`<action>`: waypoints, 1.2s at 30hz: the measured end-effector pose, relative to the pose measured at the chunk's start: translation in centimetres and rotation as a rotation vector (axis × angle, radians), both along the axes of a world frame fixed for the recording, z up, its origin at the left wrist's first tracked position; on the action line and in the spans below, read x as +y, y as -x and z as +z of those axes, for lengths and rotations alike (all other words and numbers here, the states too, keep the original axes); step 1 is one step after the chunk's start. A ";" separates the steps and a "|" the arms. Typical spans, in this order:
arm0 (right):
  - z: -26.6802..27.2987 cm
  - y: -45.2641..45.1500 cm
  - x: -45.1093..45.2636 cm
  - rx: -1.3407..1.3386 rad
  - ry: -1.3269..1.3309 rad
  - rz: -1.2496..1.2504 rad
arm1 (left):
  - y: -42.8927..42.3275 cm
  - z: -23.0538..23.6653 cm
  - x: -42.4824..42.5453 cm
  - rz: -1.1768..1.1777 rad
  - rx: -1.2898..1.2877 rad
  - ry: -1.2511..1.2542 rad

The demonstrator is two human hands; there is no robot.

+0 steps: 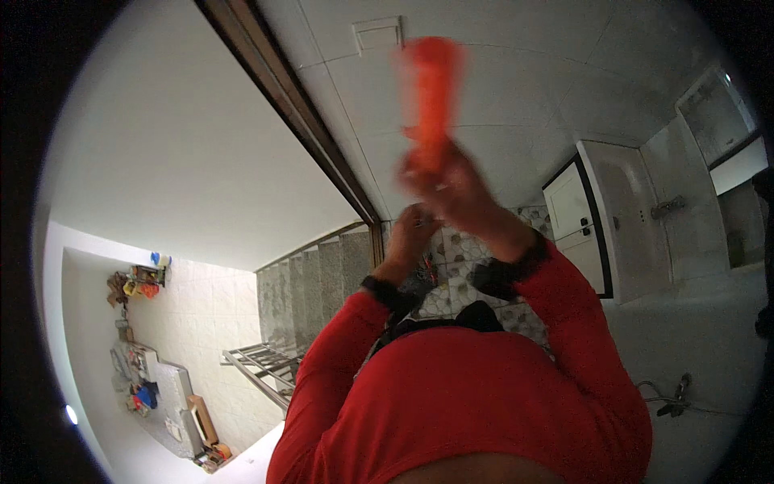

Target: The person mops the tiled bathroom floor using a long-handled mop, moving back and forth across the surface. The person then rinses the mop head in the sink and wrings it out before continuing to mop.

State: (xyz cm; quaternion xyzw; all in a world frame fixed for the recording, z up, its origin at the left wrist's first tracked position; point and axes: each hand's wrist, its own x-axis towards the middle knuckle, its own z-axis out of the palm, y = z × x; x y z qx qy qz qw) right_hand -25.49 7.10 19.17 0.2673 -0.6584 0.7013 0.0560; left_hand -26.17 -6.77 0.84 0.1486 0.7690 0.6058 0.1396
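A blurred orange-red object, long and wider at its far end, stands out from my right hand, which is closed around its near end. What kind of thing it is cannot be told. Just below and to the left is my left hand, its fingers curled near my right wrist; whether it holds something small is hidden by blur. Behind the orange-red object lies a grey tiled wall with a white switch plate near the top. Both arms are in red sleeves with dark cuffs.
A dark brown door frame runs down the left beside stone stairs with a metal railing. At the right are a white washbasin with a tap, a cabinet and a mirror. Pebble-patterned floor lies below.
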 end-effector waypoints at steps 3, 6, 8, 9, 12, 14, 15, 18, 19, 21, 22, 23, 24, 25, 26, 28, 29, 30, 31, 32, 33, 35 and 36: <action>0.2 -4.7 7.0 -0.166 0.139 -0.354 | -2.3 -3.1 5.6 -0.104 -0.058 -0.062; 0.8 -8.8 12.1 -0.114 0.187 -0.291 | -5.2 -8.5 8.1 -0.084 -0.362 -0.224; 1.2 -11.2 13.4 -0.112 0.119 -0.228 | -6.3 -12.6 10.5 0.061 -0.856 -0.413; 1.8 -12.1 14.1 -0.098 0.056 -0.262 | -6.6 -14.6 11.9 0.147 -1.083 -0.656; 5.0 -14.3 18.1 -0.141 0.041 -0.252 | -6.3 -19.2 16.0 0.467 -1.526 -1.040; 7.1 -16.0 21.3 -0.135 0.116 -0.236 | -5.9 -20.9 18.2 0.639 -1.667 -1.296; 7.7 -16.8 22.7 -0.134 0.136 -0.273 | -6.4 -21.3 19.0 0.715 -1.724 -1.429; 9.3 -18.5 27.2 -0.105 0.189 -0.311 | -8.0 -20.0 20.1 0.267 -1.247 -1.150; 10.0 -19.2 28.5 -0.107 0.229 -0.269 | -8.7 -18.9 20.0 0.183 -1.168 -1.065; 10.4 -20.3 30.7 -0.011 0.154 -0.420 | -9.4 -15.9 19.9 0.139 -1.171 -1.004; 10.4 -21.0 31.6 0.086 0.034 -0.611 | -9.2 -14.1 19.8 0.203 -1.296 -1.036; 10.2 -21.6 32.3 0.183 -0.089 -0.801 | -9.0 -12.4 19.8 0.308 -1.381 -1.111; 9.9 -22.2 33.0 0.277 -0.218 -0.992 | -8.7 -10.8 19.9 0.453 -1.506 -1.189; 9.7 -23.1 33.5 0.358 -0.353 -1.185 | -8.7 -9.4 19.7 0.577 -1.632 -1.309; 9.4 -24.2 33.8 0.431 -0.498 -1.381 | -8.6 -8.2 19.4 0.558 -1.633 -1.238; 9.9 -26.4 34.7 0.525 -0.883 -1.462 | -7.7 -6.4 19.0 0.460 -1.632 -1.215; 11.5 -27.6 35.6 0.544 -1.110 -1.331 | -7.4 -5.9 19.0 0.444 -1.632 -1.184; 12.0 -28.5 36.1 0.536 -1.141 -1.335 | -7.2 -5.5 18.9 0.448 -1.639 -1.172; 12.1 -29.3 36.4 0.532 -1.158 -1.310 | -6.9 -5.3 18.9 0.452 -1.643 -1.166; 12.1 -29.7 36.6 0.432 -0.969 -1.363 | -6.5 -5.2 18.9 0.400 -1.620 -1.142; 11.8 -29.8 36.6 0.361 -0.802 -1.336 | -6.1 -5.3 18.7 0.350 -1.598 -1.116; 9.8 -28.4 36.0 0.182 -0.328 -1.169 | -4.7 -6.1 18.5 0.293 -1.578 -1.028; 8.3 -27.0 35.4 0.079 -0.108 -1.064 | -3.6 -6.9 18.6 0.286 -1.576 -0.969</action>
